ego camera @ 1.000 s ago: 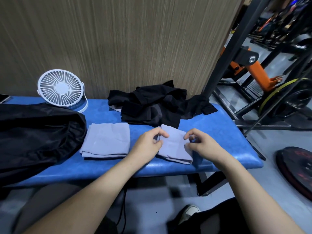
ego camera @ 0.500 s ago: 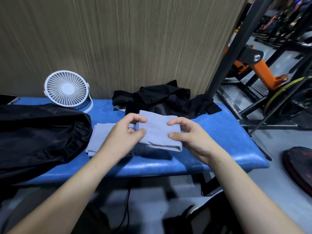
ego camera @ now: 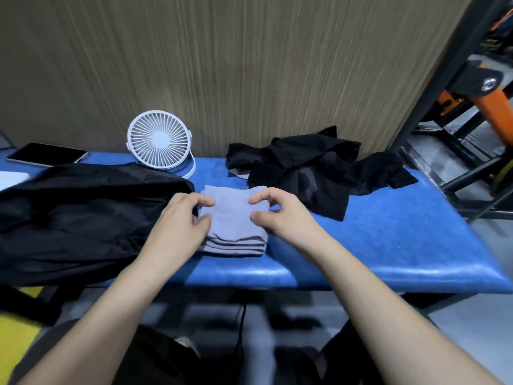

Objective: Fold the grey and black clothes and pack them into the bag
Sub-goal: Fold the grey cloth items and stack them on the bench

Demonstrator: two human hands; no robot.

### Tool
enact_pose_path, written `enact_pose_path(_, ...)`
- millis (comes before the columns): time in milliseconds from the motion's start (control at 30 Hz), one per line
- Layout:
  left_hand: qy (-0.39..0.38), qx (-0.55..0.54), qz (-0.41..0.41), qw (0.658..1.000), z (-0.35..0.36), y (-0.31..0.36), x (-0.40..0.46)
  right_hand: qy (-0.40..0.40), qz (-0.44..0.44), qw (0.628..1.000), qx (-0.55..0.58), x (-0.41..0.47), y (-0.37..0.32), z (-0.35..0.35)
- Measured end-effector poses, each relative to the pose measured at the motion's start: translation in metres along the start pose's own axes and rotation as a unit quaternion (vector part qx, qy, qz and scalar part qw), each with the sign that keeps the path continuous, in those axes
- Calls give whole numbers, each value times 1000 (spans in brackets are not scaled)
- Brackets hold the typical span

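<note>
Two folded grey cloths (ego camera: 234, 226) lie stacked on the blue bench (ego camera: 388, 245), one on top of the other. My left hand (ego camera: 183, 218) holds the left edge of the top cloth between thumb and forefinger. My right hand (ego camera: 280, 215) holds its right edge the same way. A heap of unfolded black clothes (ego camera: 313, 173) lies behind and to the right of the stack. The black bag (ego camera: 83, 215) lies slumped on the bench just left of the stack, touching my left hand.
A small white fan (ego camera: 159, 143) stands against the wood-grain wall behind the bag. A dark tablet (ego camera: 47, 154) lies at the far left. Black and orange gym frames (ego camera: 472, 107) stand beyond the bench's right end. The bench's right half is bare.
Both hands carried the smaller grey cloth left from the bench's middle and set it on top of the other folded grey cloth. The camera view swung left.
</note>
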State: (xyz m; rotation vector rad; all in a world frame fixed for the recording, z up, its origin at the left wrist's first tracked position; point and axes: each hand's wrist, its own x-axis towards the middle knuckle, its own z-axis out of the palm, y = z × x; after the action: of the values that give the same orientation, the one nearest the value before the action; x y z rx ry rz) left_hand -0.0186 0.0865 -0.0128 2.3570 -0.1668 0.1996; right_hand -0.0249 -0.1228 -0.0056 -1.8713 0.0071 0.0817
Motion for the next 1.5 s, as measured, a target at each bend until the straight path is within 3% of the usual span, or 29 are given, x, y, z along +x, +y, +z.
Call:
enact_pose_path(133,-32,28,-6,999,2,-12,1,-20,-30,981,-191,8,9,6)
enact_pose_path(200,-41,31,-4,999,2,-17,2,-47,-27,970,-236,11,16,8)
enact_pose_path(433,-59,32,-8,998,0,-14,1,-49,-45,971,-228,10,14,1)
enact_pose_path(633,-7,23,20,1000,-23,17,51,71,-103,966,-227,38,-4,-23)
enact_pose_path(733,-90,102,-9,991,-18,21,105,64,-124,929,-344,68,-11,-27)
enact_pose_path(833,-188,190,-31,963,3,11,152,30,-183,851,-491,99,-8,-18)
enact_pose_path(933,-220,240,-45,944,22,-4,180,-6,-248,775,-582,120,1,-8)
enact_pose_path(1000,-227,210,-47,950,33,-11,188,-34,-260,750,-608,130,10,-6)
enact_pose_path(1167,-194,87,-56,976,59,-11,202,-27,-220,761,-610,148,25,-14)
enact_pose_path(1367,-187,31,-69,979,77,3,207,-13,-90,821,-563,148,25,-20)
enact_pose_path(1500,-197,-29,-78,977,64,14,202,-31,-12,818,-574,144,20,-21)
